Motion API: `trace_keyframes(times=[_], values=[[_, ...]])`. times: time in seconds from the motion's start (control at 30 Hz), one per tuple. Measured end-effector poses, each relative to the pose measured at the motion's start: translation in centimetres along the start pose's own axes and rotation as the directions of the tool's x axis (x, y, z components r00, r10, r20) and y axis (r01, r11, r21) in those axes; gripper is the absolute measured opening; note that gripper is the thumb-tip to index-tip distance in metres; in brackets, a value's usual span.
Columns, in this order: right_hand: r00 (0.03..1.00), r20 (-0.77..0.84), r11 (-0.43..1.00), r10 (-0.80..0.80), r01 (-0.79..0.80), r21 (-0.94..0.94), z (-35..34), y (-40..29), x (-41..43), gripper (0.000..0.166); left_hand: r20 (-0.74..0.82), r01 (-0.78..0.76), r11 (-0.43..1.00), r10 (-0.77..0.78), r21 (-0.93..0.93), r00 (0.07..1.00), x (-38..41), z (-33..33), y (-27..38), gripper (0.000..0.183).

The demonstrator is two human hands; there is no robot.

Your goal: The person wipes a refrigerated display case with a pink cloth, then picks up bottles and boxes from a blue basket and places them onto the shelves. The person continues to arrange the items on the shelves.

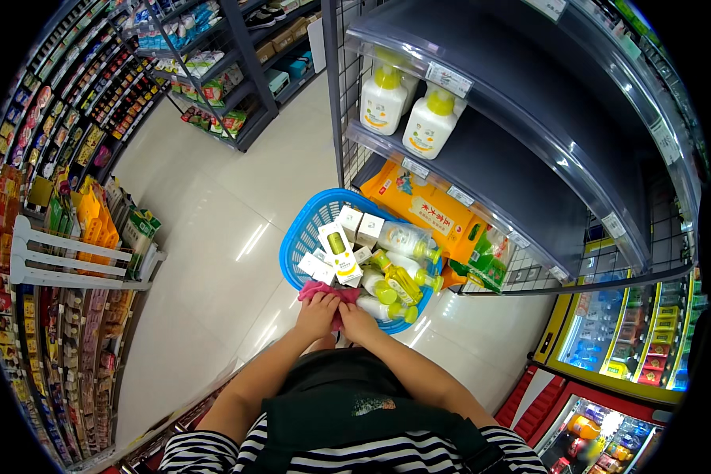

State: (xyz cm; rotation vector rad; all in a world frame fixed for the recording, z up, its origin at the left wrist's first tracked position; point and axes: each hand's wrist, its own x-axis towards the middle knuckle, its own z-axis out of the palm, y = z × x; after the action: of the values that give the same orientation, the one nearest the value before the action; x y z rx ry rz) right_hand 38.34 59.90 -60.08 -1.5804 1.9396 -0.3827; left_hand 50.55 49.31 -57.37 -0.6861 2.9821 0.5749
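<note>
My left hand and my right hand are close together on a pink cloth at the near rim of a blue plastic basket. Both hold the cloth, with their fingers bent over it. White boxes fill the basket's left part, one with a green picture lying on top. To the right lie several white bottles with yellow-green caps and a bottle of yellow liquid. Two white pump-style bottles with yellow-green tops stand upright on the shelf above the basket; more are partly hidden behind them.
A dark metal shelf unit with clear plastic edges rises beyond the basket. Orange rice bags lie on its lowest level. Stocked shelves line the left, and a yellow-framed drinks cooler stands at the right.
</note>
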Motion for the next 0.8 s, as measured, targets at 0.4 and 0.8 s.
trace_keyframes(times=[0.4, 0.8], values=[[0.813, -0.561, 0.894, 0.155, 0.126, 0.429, -12.3, -1.6, -0.5, 0.011, 0.456, 0.431, -0.174, -0.508, -0.885, 0.731, 4.1, -3.4, -3.3, 0.033], [0.706, -0.558, 0.823, 0.435, -0.062, 0.564, -10.8, -2.4, 2.9, 0.018, 0.678, 0.535, -0.447, -0.265, -0.716, 0.686, 7.2, -5.2, -7.1, 0.03]])
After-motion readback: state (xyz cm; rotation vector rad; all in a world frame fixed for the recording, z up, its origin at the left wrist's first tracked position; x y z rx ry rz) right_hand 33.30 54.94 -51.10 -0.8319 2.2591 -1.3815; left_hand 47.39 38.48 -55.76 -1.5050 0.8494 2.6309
